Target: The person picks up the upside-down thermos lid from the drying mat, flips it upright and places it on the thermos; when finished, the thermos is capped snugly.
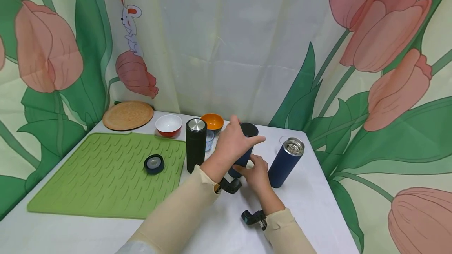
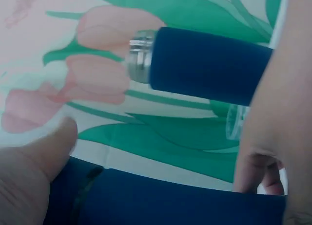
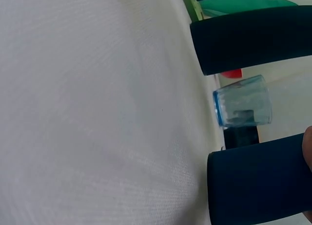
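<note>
A dark blue thermos (image 1: 241,160) with a dark lid (image 1: 249,129) stands between the hands. Low on its body, my right hand (image 1: 258,173) grips it with thumb and fingers. My left hand (image 1: 231,140) is at the lid, its thumb (image 2: 63,142) stretched out straight and a finger pointing up; its other fingers are partly hidden. To the right, another blue thermos (image 1: 287,162) has its steel neck uncovered. A black thermos (image 1: 195,144) with a silver-topped lid stands left of the hands. On the green mat (image 1: 106,175) lies a loose dark lid (image 1: 154,164).
Behind the black thermos are a clear cup (image 3: 243,102) and an orange bowl (image 1: 212,120). Left of these sit a white-and-red bowl (image 1: 168,124) and a round wooden board (image 1: 128,115). A tulip-print curtain (image 1: 226,50) hangs behind the white table (image 1: 303,222).
</note>
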The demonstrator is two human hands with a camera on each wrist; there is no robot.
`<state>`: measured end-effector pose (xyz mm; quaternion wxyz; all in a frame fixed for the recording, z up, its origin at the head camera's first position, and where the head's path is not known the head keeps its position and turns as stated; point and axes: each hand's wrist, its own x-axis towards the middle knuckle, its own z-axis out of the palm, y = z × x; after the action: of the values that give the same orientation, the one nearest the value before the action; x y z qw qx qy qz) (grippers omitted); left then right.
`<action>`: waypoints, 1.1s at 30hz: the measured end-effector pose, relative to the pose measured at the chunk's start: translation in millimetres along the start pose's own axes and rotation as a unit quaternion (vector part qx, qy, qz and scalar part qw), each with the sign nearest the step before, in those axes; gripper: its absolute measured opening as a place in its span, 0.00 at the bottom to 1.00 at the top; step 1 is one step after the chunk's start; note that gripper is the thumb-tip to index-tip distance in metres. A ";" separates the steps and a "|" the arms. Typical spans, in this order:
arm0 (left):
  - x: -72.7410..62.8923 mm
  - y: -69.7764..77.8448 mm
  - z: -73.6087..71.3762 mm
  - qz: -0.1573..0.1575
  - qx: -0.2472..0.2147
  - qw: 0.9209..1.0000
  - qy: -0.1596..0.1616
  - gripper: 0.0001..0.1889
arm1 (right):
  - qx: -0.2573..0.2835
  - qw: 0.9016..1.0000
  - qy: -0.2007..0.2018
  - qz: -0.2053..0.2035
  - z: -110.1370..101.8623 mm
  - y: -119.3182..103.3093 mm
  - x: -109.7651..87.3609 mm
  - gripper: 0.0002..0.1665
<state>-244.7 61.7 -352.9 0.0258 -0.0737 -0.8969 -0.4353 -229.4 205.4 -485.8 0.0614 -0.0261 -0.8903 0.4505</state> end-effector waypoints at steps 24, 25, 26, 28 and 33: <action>2.5 -5.8 1.7 0.041 0.043 0.998 0.017 0.43 | 0.004 1.000 -0.009 0.004 -2.3 -6.3 1.9 0.33; 3.5 -7.9 -2.8 0.052 0.032 0.998 -0.006 0.42 | 0.005 1.000 -0.011 0.007 -2.5 -6.2 1.5 0.33; 4.6 -9.9 -8.0 0.063 0.019 0.997 -0.033 0.40 | 0.004 1.000 -0.011 0.010 -2.9 -5.8 1.4 0.34; 8.8 -14.2 -17.7 0.085 -0.002 0.992 -0.090 0.38 | 0.002 1.000 -0.009 0.010 -3.9 -5.0 1.0 0.35; 13.4 -15.0 -26.4 0.073 -0.037 0.987 -0.139 0.40 | -0.004 1.000 -0.013 0.008 -4.7 -3.3 1.0 0.36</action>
<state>-260.7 33.3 -346.6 -0.0702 -0.2003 -0.8670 -0.4509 -229.7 207.2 -480.3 0.0462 -0.0280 -0.8923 0.4481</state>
